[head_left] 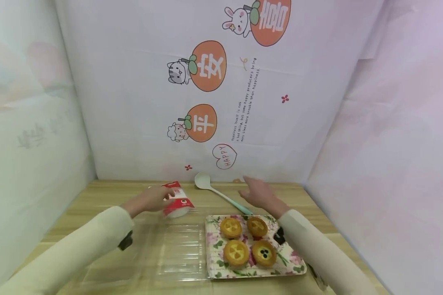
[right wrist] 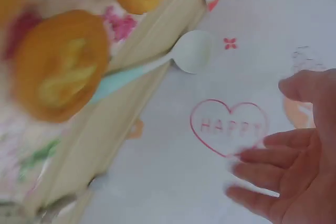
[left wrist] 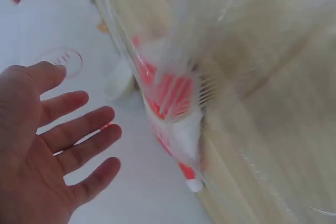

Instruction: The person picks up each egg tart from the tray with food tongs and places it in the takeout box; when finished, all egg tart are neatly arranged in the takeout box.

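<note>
My left hand (head_left: 153, 199) is over the left part of the table, overlapping a red and white packet (head_left: 177, 201) in the head view. In the left wrist view its fingers (left wrist: 84, 124) are spread and hold nothing. Above the floral tray's back edge hovers my right hand (head_left: 260, 194), near the teal handle of a white ladle (head_left: 203, 180). The right wrist view shows that hand's fingers (right wrist: 262, 163) extended, with nothing in the palm. Several round golden tarts (head_left: 236, 253) sit on the floral tray (head_left: 221, 273); one carries dark berries on top.
An open clear plastic container (head_left: 182, 250) lies left of the tray, its lid toward the left sleeve. A metal utensil (head_left: 317, 278) shows partly beneath the right sleeve. White printed sheeting (head_left: 140, 123) rises behind the wooden table (head_left: 96, 196) and along both sides.
</note>
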Tool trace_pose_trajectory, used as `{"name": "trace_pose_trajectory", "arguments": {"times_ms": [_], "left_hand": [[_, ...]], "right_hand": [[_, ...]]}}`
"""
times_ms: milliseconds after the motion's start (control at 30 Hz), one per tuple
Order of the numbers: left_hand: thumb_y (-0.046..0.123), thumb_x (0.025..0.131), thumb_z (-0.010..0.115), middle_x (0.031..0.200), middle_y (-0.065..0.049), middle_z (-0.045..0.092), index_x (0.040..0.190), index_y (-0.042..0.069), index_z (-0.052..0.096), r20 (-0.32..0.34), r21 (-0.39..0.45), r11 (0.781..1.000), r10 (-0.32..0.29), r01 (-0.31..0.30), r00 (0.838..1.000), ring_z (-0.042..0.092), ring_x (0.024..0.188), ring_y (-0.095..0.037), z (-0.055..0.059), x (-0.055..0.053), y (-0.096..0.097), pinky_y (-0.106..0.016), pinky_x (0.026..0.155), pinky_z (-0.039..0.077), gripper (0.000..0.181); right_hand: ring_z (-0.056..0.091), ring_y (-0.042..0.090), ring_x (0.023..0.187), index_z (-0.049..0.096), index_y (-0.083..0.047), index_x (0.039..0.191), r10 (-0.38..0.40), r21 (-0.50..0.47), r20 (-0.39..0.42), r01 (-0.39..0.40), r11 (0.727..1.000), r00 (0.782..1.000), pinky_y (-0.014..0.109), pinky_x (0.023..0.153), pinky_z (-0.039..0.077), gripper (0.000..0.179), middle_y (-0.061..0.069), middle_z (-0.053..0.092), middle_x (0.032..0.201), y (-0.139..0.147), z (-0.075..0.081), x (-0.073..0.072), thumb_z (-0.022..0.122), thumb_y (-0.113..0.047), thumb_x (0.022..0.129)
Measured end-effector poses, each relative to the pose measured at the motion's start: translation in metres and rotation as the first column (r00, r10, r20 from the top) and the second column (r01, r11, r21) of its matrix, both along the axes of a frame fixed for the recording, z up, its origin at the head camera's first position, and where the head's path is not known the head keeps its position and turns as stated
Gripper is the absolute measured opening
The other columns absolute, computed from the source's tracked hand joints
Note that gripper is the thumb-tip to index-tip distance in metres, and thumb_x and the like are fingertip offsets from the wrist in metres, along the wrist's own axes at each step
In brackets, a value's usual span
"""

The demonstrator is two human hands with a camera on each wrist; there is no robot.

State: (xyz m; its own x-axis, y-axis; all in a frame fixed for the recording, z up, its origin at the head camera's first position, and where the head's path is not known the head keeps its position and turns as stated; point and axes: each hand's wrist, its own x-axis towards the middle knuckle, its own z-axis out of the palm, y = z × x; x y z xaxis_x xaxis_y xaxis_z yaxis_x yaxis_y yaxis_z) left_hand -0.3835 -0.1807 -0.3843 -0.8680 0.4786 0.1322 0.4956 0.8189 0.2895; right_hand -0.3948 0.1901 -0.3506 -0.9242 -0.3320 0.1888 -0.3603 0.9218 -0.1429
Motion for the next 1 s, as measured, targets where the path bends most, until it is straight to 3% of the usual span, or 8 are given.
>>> {"name": "trace_pose_trajectory", "arguments": {"times_ms": [67,167,233,300,500,700,833,1000], "left_hand": [[0.026,0.093,0.067,0.103,-0.010,0.070,0.113,0.006,0.068,-0.023,-0.002,1.000,-0.021,0.021,1.000,0.067,0.095,-0.029,-0.002,0.017,-0.008,-0.046,0.080,0.054,0.028],[0.026,0.090,0.070,0.105,-0.013,0.069,0.112,0.006,0.067,-0.075,0.007,0.999,-0.046,0.047,0.996,0.066,0.094,-0.030,-0.006,0.036,-0.015,-0.047,0.078,0.054,0.030],[0.027,0.090,0.070,0.109,-0.017,0.066,0.114,0.004,0.066,-0.092,0.032,0.998,-0.059,0.062,0.994,0.064,0.097,-0.032,-0.009,0.043,-0.016,-0.048,0.079,0.054,0.033],[0.028,0.089,0.070,0.114,-0.021,0.063,0.116,0.002,0.065,-0.104,0.054,0.997,-0.055,0.060,0.993,0.062,0.100,-0.035,-0.012,0.045,-0.017,-0.050,0.081,0.053,0.037],[0.031,0.089,0.071,0.126,-0.026,0.058,0.125,0.000,0.060,-0.139,0.030,0.999,0.030,-0.026,0.990,0.057,0.114,-0.046,-0.028,0.032,-0.024,-0.063,0.088,0.046,0.048],[0.026,0.086,0.073,0.115,-0.022,0.066,0.120,-0.005,0.061,-0.173,0.056,0.998,0.010,0.000,0.985,0.062,0.105,-0.043,-0.044,0.013,-0.030,-0.060,0.089,0.047,0.047],[0.023,0.088,0.072,0.105,-0.018,0.068,0.117,-0.004,0.062,-0.149,0.075,0.997,-0.024,0.036,0.989,0.064,0.093,-0.034,-0.054,0.005,-0.030,-0.052,0.083,0.051,0.042],[0.016,0.089,0.070,0.090,-0.005,0.066,0.108,-0.001,0.065,-0.126,0.108,0.991,-0.065,0.079,0.990,0.060,0.079,-0.017,-0.062,-0.004,-0.023,-0.041,0.075,0.052,0.025]], "right_hand": [[0.065,0.036,0.103,0.042,-0.002,0.145,0.005,-0.056,-0.003,-0.005,0.998,1.000,0.049,0.083,0.053,0.060,0.021,0.064,0.122,0.020,0.001,0.020,0.057,-0.035,0.097],[0.066,0.026,0.067,0.050,-0.001,0.137,-0.053,-0.122,-0.001,0.053,0.991,0.999,0.039,0.054,0.052,0.052,0.015,0.072,0.096,0.053,0.000,0.044,0.058,-0.032,0.096],[0.062,0.026,0.061,0.050,0.003,0.134,-0.119,-0.129,-0.002,0.118,0.985,0.993,0.037,0.049,0.049,0.053,0.017,0.071,0.092,0.077,-0.004,0.055,0.058,-0.032,0.095],[0.065,0.032,0.074,0.049,0.010,0.129,-0.191,-0.099,-0.018,0.188,0.977,0.981,0.041,0.057,0.052,0.060,0.026,0.067,0.103,0.098,-0.013,0.065,0.058,-0.038,0.095],[0.058,0.045,0.083,0.052,0.021,0.107,-0.359,0.014,0.050,0.359,0.933,0.932,0.048,0.058,0.050,0.093,0.039,0.055,0.105,0.140,-0.056,0.086,0.046,-0.070,0.091],[0.060,0.043,0.081,0.034,0.030,0.126,-0.423,0.002,0.234,0.435,0.900,0.875,0.042,0.054,0.048,0.111,0.049,0.043,0.120,0.158,-0.089,0.098,0.047,-0.073,0.088],[0.058,0.033,0.071,0.042,0.026,0.115,-0.415,-0.049,0.239,0.438,0.898,0.878,0.040,0.054,0.046,0.090,0.037,0.054,0.098,0.161,-0.100,0.102,0.056,-0.060,0.091],[0.042,0.016,0.050,0.050,0.000,0.076,-0.404,-0.156,0.247,0.448,0.880,0.881,0.029,0.044,0.036,0.046,0.008,0.048,0.065,0.165,-0.105,0.102,0.065,-0.041,0.090]]}}
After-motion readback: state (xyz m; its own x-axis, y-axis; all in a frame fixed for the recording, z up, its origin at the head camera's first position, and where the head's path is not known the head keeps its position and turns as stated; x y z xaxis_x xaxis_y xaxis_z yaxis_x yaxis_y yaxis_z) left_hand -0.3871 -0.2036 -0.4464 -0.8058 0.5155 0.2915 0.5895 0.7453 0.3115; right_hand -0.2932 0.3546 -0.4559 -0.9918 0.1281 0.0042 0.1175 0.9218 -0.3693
